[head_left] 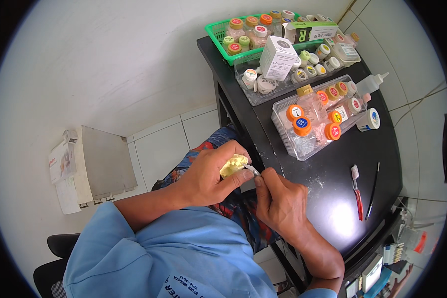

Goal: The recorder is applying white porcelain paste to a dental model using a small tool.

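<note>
My left hand (207,171) is wrapped round a pale yellow plaster dental cast (229,168), holding it over my lap beside the desk. Between the thumb and fingers of my right hand (285,203) is a small metal carving knife (253,170), mostly hidden in the grip. Its pale tip meets the cast's right edge, close to my left thumb and fingertips. The far side of the cast is covered by my left fingers.
On the black desk (303,174) stand a clear plastic bin (303,155) of orange-capped jars, a second clear tray (257,101), a green basket (214,40) and a white tub (368,120). A red-handled toothbrush (357,192) lies beside a thin black rod (373,191). White powder dusts the desktop.
</note>
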Action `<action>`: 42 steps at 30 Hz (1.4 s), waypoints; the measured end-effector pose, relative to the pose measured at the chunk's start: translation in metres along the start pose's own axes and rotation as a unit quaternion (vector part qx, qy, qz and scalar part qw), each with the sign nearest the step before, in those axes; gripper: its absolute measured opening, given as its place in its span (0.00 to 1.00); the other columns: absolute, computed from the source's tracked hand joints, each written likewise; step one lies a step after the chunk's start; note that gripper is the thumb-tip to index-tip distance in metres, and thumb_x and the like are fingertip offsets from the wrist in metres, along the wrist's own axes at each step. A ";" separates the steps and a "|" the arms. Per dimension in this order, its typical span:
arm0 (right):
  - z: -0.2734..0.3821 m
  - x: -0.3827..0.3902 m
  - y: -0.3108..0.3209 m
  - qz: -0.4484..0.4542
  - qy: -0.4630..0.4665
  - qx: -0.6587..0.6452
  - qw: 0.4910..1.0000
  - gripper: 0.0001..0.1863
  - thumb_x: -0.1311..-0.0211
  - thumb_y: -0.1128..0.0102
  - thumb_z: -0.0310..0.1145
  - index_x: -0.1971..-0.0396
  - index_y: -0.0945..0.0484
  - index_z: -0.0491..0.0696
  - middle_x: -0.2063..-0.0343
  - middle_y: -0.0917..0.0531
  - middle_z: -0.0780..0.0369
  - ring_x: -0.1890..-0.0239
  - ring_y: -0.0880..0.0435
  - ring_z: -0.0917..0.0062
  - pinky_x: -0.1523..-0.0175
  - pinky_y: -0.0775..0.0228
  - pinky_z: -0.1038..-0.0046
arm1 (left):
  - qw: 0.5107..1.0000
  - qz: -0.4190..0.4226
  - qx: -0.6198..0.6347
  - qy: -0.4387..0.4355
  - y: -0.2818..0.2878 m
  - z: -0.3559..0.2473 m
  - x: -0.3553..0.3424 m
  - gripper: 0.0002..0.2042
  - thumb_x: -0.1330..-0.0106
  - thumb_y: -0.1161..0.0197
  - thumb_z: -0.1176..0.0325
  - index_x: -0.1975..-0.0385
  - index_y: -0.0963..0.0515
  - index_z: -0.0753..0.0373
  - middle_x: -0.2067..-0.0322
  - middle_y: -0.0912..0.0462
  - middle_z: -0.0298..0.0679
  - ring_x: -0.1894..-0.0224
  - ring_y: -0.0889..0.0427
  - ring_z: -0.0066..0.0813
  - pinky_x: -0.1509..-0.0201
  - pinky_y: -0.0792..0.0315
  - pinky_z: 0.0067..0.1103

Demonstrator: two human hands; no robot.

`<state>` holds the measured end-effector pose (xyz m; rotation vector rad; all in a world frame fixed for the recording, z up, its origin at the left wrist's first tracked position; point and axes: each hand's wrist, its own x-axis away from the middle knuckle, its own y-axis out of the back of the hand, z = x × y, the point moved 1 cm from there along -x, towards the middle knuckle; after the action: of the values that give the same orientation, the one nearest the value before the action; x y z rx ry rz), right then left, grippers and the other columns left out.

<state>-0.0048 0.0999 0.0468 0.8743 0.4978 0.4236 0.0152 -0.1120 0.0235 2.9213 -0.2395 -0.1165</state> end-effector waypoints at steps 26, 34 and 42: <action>-0.001 0.000 0.002 0.000 -0.001 -0.002 1.000 0.13 0.23 0.34 0.34 0.70 0.27 0.49 0.80 0.20 0.59 0.82 0.18 0.55 0.78 0.31 0.56 | 0.999 -0.001 -0.035 -0.013 -0.001 0.001 0.000 0.12 0.23 0.28 0.65 0.52 0.24 0.64 0.68 0.15 0.42 0.67 0.15 0.30 0.62 0.25 0.28; -0.001 0.000 0.001 0.004 0.002 0.000 1.000 0.13 0.24 0.33 0.34 0.70 0.27 0.49 0.81 0.20 0.59 0.82 0.18 0.56 0.78 0.31 0.56 | 1.000 0.015 -0.020 0.014 0.001 -0.002 0.000 0.12 0.23 0.29 0.65 0.53 0.23 0.64 0.69 0.16 0.41 0.68 0.16 0.30 0.63 0.26 0.28; -0.001 0.001 0.000 -0.001 0.003 0.003 1.000 0.14 0.24 0.33 0.34 0.70 0.27 0.49 0.80 0.21 0.59 0.82 0.18 0.56 0.78 0.30 0.57 | 0.999 0.020 -0.003 0.041 0.001 -0.003 0.000 0.12 0.22 0.29 0.64 0.54 0.23 0.65 0.73 0.18 0.38 0.72 0.18 0.23 0.67 0.27 0.26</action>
<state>-0.0048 0.1008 0.0465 0.8790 0.5044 0.4236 0.0156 -0.1124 0.0262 2.9052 -0.2825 0.0076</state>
